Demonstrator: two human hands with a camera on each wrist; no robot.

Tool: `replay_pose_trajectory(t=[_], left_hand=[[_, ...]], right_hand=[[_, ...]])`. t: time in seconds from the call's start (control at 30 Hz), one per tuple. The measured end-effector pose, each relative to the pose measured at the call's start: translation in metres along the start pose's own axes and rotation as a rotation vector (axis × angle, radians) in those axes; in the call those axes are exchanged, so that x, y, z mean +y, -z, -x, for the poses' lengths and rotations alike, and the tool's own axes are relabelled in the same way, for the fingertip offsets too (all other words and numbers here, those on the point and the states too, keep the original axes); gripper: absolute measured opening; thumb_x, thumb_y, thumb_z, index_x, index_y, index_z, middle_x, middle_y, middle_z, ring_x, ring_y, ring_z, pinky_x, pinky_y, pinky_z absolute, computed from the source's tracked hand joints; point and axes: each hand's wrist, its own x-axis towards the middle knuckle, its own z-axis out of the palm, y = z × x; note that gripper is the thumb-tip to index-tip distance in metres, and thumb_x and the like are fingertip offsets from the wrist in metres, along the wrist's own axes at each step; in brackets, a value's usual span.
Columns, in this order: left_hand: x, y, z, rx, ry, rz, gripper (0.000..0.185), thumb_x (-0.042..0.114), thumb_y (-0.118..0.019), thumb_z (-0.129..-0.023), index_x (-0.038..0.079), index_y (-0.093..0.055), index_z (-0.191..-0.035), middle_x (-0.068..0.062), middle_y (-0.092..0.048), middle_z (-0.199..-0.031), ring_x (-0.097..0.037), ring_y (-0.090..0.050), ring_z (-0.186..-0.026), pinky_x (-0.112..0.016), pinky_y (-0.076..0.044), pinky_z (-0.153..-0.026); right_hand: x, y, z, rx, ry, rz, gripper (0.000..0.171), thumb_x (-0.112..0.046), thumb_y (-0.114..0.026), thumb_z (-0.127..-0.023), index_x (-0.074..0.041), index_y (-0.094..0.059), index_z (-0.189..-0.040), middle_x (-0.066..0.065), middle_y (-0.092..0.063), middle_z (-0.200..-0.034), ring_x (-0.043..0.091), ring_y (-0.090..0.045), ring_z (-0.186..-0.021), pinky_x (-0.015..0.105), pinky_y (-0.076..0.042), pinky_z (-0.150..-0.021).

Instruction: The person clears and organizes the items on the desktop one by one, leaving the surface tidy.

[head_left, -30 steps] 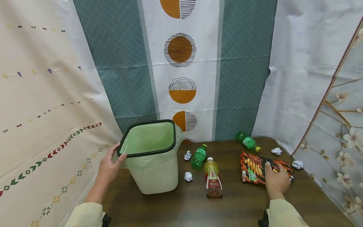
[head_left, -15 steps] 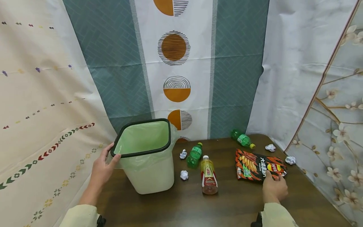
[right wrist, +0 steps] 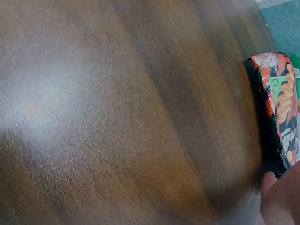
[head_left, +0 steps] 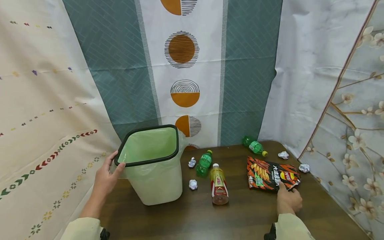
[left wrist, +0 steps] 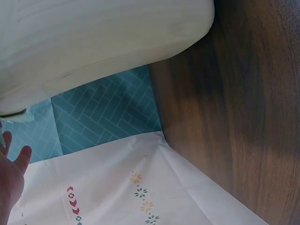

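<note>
A pale trash bin (head_left: pixel 159 186) with a black rim (head_left: pixel 160 160) and a thin green liner stands at the left in the head view. My left hand (head_left: pixel 106 176) holds its left corner, thumb toward the front rim and fingers along the side. In the left wrist view the bin's wall (left wrist: pixel 103 42) fills the top, the hand (left wrist: pixel 11 180) at the lower left. An orange-and-black chip bag (head_left: pixel 265 175) lies at the right. My right hand (head_left: pixel 288 201) pinches its near edge, thumb on top, lower fingers curled. The right wrist view shows the bag (right wrist: pixel 283 108) beside the hand (right wrist: pixel 281 199).
Between bin and bag lie a yellow-and-red labelled drink bottle (head_left: pixel 219 185) and a green bottle (head_left: pixel 204 163). Another green bottle (head_left: pixel 254 145) lies behind the bag. Several paper balls are scattered about, including one (head_left: pixel 193 184) near the bin. Patterned cloths (head_left: pixel 249 66) hang behind the table.
My right hand has drawn back from over the chip bag to its near edge, uncovering the printed front. The left hand stays at the bin's rim. The head view has shifted slightly right.
</note>
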Motion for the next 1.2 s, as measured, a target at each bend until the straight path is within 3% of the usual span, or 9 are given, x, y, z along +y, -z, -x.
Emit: replay_pose_trajectory(t=[0.17,0.6,1.0,1.13,1.2], left_hand=[[-0.001,0.009,0.002,0.002,0.014,0.003,0.063,0.035,-0.055,-0.099,0.008,-0.035,-0.153,-0.031,-0.037,-0.15,-0.052,-0.035,-0.135,-0.07,-0.029,-0.101],[-0.001,0.012,0.004,-0.002,0.017,0.004,0.063,0.034,-0.056,-0.099,0.008,-0.036,-0.152,-0.03,-0.036,-0.151,-0.052,-0.034,-0.136,-0.07,-0.028,-0.102],[-0.002,-0.001,0.002,-0.006,0.001,0.015,0.062,0.033,-0.057,-0.099,0.009,-0.037,-0.152,-0.028,-0.037,-0.151,-0.048,-0.034,-0.137,-0.065,-0.03,-0.104],[0.001,-0.001,0.001,-0.008,0.007,0.016,0.062,0.034,-0.057,-0.099,0.01,-0.037,-0.152,-0.028,-0.037,-0.151,-0.047,-0.035,-0.138,-0.064,-0.03,-0.105],[0.001,-0.002,-0.001,-0.007,0.004,0.023,0.062,0.034,-0.058,-0.098,0.01,-0.038,-0.152,-0.028,-0.037,-0.151,-0.047,-0.035,-0.138,-0.064,-0.029,-0.106]], right_hand=[[0.0,-0.011,0.001,-0.065,-0.002,-0.003,0.075,-0.043,-0.058,-0.096,0.006,-0.036,-0.148,0.033,-0.035,-0.149,0.052,-0.028,-0.136,0.055,-0.022,-0.112],[0.006,-0.012,-0.005,-0.073,-0.03,-0.015,0.075,-0.041,-0.059,-0.096,0.008,-0.035,-0.148,0.034,-0.032,-0.15,0.053,-0.026,-0.137,0.056,-0.021,-0.113],[0.004,-0.005,-0.014,-0.081,-0.102,0.044,0.065,-0.035,-0.056,-0.098,0.011,-0.042,-0.142,0.035,-0.037,-0.146,0.049,-0.033,-0.135,0.051,-0.028,-0.112],[0.003,-0.005,-0.016,-0.076,-0.143,0.017,0.062,-0.03,-0.055,-0.098,0.007,-0.04,-0.145,0.031,-0.038,-0.148,0.044,-0.036,-0.135,0.049,-0.029,-0.112],[0.003,-0.007,-0.018,-0.066,-0.159,-0.019,0.061,-0.027,-0.057,-0.098,0.005,-0.039,-0.147,0.027,-0.046,-0.144,0.04,-0.045,-0.13,0.047,-0.034,-0.109]])
